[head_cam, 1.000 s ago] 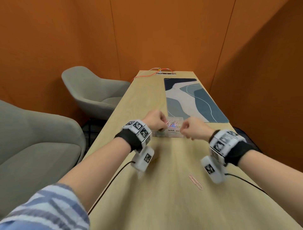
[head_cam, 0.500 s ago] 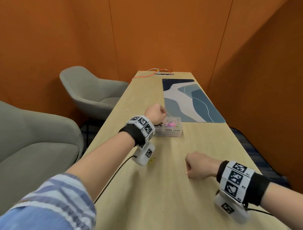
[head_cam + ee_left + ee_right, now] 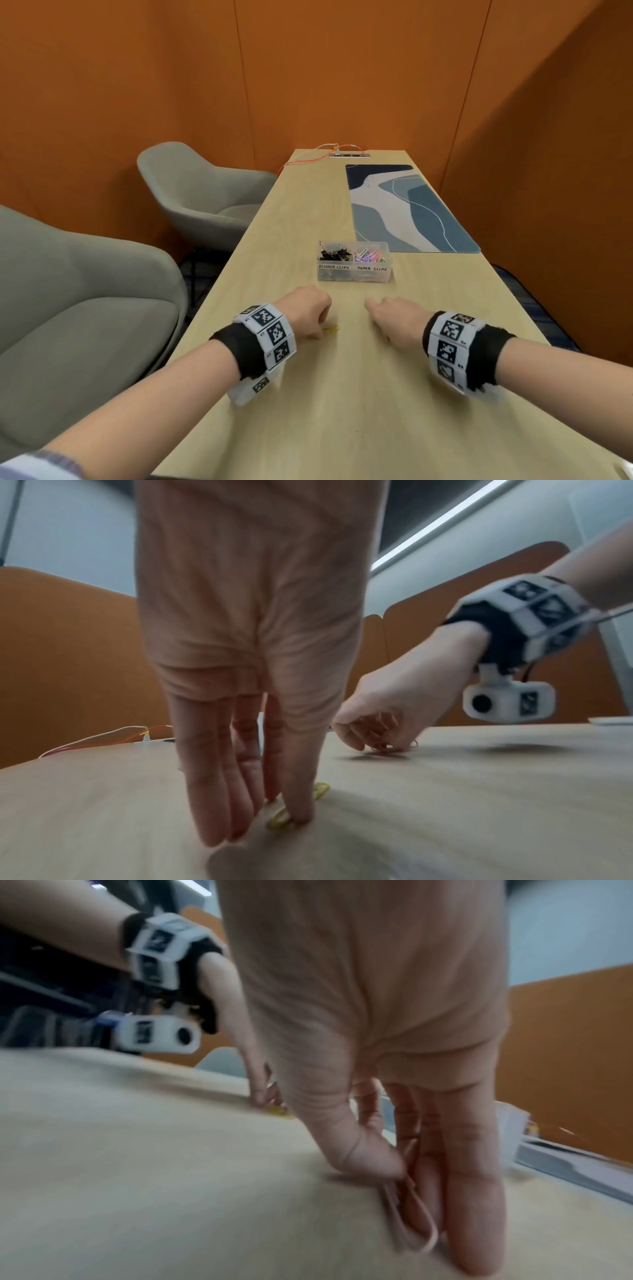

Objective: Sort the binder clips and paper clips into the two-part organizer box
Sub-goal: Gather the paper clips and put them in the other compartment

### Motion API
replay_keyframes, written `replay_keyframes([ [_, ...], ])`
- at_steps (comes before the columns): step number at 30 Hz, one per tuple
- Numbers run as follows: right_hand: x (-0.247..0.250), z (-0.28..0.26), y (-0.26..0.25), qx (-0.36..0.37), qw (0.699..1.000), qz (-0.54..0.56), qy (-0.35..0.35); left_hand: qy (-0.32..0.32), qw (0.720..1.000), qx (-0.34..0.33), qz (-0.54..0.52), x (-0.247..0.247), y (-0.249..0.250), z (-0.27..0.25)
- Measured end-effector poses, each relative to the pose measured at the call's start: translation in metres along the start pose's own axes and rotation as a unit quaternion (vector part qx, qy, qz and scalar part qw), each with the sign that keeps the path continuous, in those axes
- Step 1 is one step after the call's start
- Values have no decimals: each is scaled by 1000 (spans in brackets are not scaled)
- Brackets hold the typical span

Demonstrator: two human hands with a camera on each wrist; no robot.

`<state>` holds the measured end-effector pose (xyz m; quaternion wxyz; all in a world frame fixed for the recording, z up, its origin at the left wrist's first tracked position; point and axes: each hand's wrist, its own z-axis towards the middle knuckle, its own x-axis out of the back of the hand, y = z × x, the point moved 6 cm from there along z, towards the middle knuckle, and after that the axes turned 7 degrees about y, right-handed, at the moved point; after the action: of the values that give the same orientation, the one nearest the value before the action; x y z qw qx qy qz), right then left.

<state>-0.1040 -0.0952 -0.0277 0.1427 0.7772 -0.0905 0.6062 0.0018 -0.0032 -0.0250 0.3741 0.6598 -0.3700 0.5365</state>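
The clear two-part organizer box (image 3: 354, 274) stands mid-table. Black binder clips (image 3: 335, 255) fill its left half and coloured paper clips (image 3: 371, 256) its right half. A yellow paper clip (image 3: 331, 329) (image 3: 279, 818) lies flat on the wood, nearer to me than the box. My left hand (image 3: 308, 315) (image 3: 270, 813) points down at it, thumb tip on the clip and forefinger right beside it. Further right, my right hand (image 3: 387, 318) (image 3: 411, 1177) pinches a pink paper clip (image 3: 423, 1221) between thumb and fingers, low against the table top.
A blue patterned desk mat (image 3: 404, 209) lies behind the box on the right. A power strip with an orange cable (image 3: 349, 155) sits at the far end. Two grey armchairs (image 3: 198, 198) stand along the left edge. Orange walls close in on the right.
Both hands were at the box a second ago. The right hand dropped to the pink clip and took hold of it. The left hand then came back to the yellow clip.
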Motion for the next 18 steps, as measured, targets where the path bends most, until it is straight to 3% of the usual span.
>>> replay_keyframes([
  [4,34,26,26,-60,981,182,-19,16,999,-21,22,1,5,5],
  [7,69,56,49,-102,948,288,89,-4,999,-22,28,1,5,8],
  [10,85,79,60,-119,929,289,197,-46,999,0,-2,2,1,11],
  [14,78,91,65,-124,928,283,210,-80,992,51,-88,9,-2,22],
  [18,72,78,68,-112,934,251,229,-2,980,88,-179,38,3,55],
])
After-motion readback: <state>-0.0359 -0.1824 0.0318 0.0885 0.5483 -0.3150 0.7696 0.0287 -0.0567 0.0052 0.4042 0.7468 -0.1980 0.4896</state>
